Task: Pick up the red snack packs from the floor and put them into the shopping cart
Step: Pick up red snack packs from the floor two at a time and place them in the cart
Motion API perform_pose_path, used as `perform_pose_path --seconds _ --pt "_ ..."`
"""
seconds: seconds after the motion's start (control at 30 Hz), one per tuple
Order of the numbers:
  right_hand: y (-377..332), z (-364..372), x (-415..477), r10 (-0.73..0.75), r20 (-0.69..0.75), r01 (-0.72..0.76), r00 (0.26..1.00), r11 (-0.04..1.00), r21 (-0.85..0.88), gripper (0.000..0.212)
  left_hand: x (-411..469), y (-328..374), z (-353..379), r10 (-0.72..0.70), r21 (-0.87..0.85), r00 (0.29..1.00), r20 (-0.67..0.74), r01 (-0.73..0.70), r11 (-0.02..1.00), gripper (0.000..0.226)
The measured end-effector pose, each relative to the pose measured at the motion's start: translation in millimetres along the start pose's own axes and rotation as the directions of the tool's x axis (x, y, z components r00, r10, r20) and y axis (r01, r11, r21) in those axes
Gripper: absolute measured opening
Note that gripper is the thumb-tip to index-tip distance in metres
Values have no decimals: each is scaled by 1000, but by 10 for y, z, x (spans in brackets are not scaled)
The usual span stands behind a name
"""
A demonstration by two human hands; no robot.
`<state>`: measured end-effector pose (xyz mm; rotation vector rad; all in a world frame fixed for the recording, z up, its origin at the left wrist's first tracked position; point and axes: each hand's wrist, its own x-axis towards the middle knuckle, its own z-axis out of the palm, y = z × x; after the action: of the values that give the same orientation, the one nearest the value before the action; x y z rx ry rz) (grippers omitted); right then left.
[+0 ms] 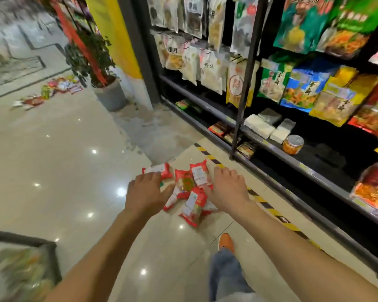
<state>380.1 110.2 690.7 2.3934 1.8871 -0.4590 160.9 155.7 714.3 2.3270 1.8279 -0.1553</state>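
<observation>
Since there's only the head view to go on, take this as a rough read. The red snack packs (191, 192) are lying in a loose heap on the floor (63, 160), just off the bottom ledge of the shelf (271, 149), right by the yellow-and-black tape line (212, 159).

Both hands are out over the heap. The left hand (147, 190) is on the side away from the shelf, with its fingers spread and loose, gripping nothing. The right hand (225, 188) is on the shelf side, also spread, with its thumb right at one pack but not closed round anything. So nothing's lifted from this heap yet, I'd say.

The shopping cart (31, 240) sits well away from the shelf, past the left arm, and it's too blurry to tell what's in it. More packs (59, 86), some of them red, are scattered beyond the shelf's far end by a potted plant (105, 83), so plenty looks left to do.
</observation>
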Motion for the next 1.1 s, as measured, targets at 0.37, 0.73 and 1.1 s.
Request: perform_pose_path --seconds 0.37,0.73,1.1 --pt "123 266 2032 -114 62 117 991 992 -49 75 1832 142 547 -66 -51 998 11 66 997 67" --pt "-90 2318 3169 51 90 -63 995 990 130 70 3333 -346 2553 74 -122 988 136 -58 991 65" --pt "-36 5340 3801 390 312 -482 866 816 319 83 4090 -944 5418 155 -97 905 397 -127 987 76"
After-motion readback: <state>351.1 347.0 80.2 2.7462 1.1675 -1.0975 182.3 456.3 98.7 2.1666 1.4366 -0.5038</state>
